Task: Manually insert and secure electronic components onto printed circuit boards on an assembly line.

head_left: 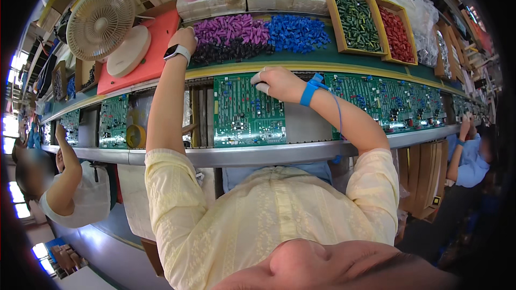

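Long curved assembly line, silver rail (242,157) along its near edge, running 9 to 3 o'clock. Co-worker in a white top (80,196) at 8–9, another in a blue shirt (470,164) past 3. Red-orange panel (161,37) at 10–11, beige fan (101,21) at 10.

Green circuit board (247,115) at dead centre, flat on the line, populated with small components; more boards (387,102) in a row toward 3.

Two yellow-brown boxes side by side: green parts (355,21) at 1–2, red parts (395,35) at 2. Loose piles: purple parts (239,27) at 11–12, blue parts (298,32) at 1, touching the purple; black parts (231,51) along the near side of the purple.

Left hand (184,38) at 11, fingers curled at the left edge of the purple and black piles; can't tell if it's gripping anything. Right hand (280,83) at 1, over the board's upper right, fingers bent, tips close to the components; can't tell whether a part is held.

Blue wrist strap (310,92) with cord on right wrist, watch (172,51) on left, white finger caps (262,88) on right fingertips.
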A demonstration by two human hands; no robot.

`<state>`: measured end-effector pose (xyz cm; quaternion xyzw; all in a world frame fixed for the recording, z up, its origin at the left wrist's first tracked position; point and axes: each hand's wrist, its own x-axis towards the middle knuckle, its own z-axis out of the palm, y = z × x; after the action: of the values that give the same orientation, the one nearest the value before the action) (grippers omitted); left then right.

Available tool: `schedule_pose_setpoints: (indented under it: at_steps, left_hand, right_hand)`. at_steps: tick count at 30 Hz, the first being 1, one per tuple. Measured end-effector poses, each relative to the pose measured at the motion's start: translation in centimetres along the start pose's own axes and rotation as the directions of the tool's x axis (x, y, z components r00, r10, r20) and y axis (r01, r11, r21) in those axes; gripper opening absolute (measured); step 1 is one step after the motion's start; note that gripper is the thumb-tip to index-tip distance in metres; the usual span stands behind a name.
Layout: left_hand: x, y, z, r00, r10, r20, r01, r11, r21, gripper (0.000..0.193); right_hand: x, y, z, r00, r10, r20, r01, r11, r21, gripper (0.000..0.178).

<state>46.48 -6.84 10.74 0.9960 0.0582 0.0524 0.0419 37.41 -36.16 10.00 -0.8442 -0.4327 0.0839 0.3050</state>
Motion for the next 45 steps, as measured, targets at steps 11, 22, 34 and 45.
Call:
schedule_pose_setpoints:
  at_steps: [11,22,34,45]
  left_hand:
    - [-1.0,1.4,-0.2,0.985,-0.024,-0.172,0.015,0.998,-0.057,0.024]
    - [-7.1,3.5,-3.3,0.895,0.179,-0.409,-0.353,0.844,-0.403,0.021]
    - [-20.6,1.7,-5.1,0.976,0.216,-0.04,-0.193,0.756,-0.625,0.022]
    - [-24.4,2.8,-3.3,0.847,0.532,-0.016,-0.476,0.743,-0.47,0.013]
  right_hand:
    - [1.1,0.4,2.0,0.987,0.011,0.159,-0.012,1.0,0.005,0.015]
    - [0.9,0.2,0.7,0.971,0.066,0.231,-0.046,0.995,-0.088,0.018]
    - [-10.4,14.2,-18.6,0.764,0.399,-0.507,-0.573,0.78,-0.25,0.031]
    - [-21.5,30.6,-24.4,0.345,0.76,-0.55,-0.937,0.24,-0.255,0.05]
